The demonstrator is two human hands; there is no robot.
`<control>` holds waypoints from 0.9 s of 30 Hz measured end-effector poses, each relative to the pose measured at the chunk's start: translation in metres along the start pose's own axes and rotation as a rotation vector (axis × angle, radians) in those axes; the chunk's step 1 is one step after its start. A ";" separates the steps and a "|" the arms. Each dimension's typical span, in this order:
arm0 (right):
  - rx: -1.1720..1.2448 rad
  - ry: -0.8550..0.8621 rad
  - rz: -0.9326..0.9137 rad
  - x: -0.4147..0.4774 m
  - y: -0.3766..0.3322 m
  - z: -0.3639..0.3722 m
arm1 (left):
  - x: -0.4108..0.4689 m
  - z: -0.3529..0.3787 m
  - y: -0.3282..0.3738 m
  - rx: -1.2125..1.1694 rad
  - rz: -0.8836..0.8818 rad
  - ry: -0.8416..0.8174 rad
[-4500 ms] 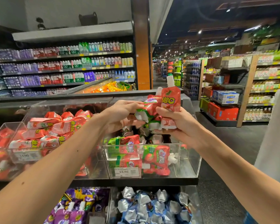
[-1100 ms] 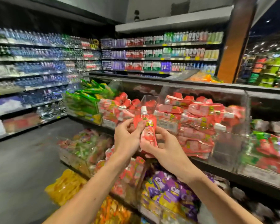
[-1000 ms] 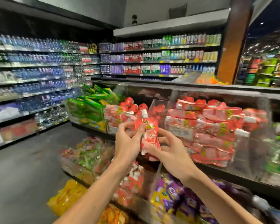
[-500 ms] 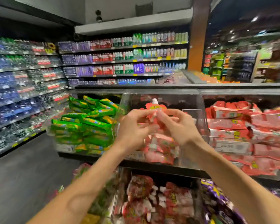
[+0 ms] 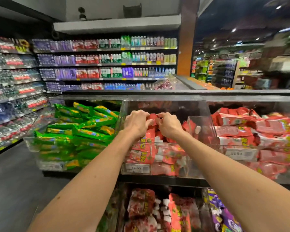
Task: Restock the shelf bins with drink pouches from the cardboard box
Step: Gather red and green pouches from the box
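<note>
Supermarket drinks aisle, clear shelf bins up front. The red drink pouch (image 5: 153, 117) is inside the middle bin (image 5: 191, 166), right at the top of the red pile. It's pinched from both sides, left hand (image 5: 136, 123) at its 9 o'clock, right hand (image 5: 169, 125) at 3. Half a second back it was higher, white cap showing. Green pouches (image 5: 80, 129) fill the bin at 9 o'clock.

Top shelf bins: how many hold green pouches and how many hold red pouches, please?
Green pouches: 1 bin, the left bin
Red pouches: 2 bins, the middle bin and the right bin
Total: 3 bins
</note>
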State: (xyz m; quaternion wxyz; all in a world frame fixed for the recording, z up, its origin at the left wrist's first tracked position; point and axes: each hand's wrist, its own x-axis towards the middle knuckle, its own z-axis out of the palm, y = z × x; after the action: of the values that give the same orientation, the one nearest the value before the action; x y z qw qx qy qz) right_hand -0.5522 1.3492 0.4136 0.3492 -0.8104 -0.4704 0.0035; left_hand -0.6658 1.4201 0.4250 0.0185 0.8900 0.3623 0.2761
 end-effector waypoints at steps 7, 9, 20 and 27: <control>-0.166 -0.029 -0.083 0.002 0.000 0.008 | 0.007 0.005 -0.011 0.047 -0.039 -0.086; -0.170 -0.059 -0.090 0.000 0.002 0.003 | 0.002 0.005 -0.010 -0.008 -0.027 -0.062; 0.317 0.196 -0.279 -0.124 0.005 -0.092 | -0.098 -0.062 0.078 -0.481 -0.007 0.295; 0.538 0.291 -0.389 -0.299 0.145 -0.208 | -0.243 -0.056 0.281 -0.765 0.170 0.296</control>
State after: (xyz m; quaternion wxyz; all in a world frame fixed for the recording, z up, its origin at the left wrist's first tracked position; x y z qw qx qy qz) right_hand -0.5395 0.9575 0.3923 0.6074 -0.5770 -0.5433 -0.0548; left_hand -0.6578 1.0447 0.4215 0.2727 0.7963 0.1578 0.5164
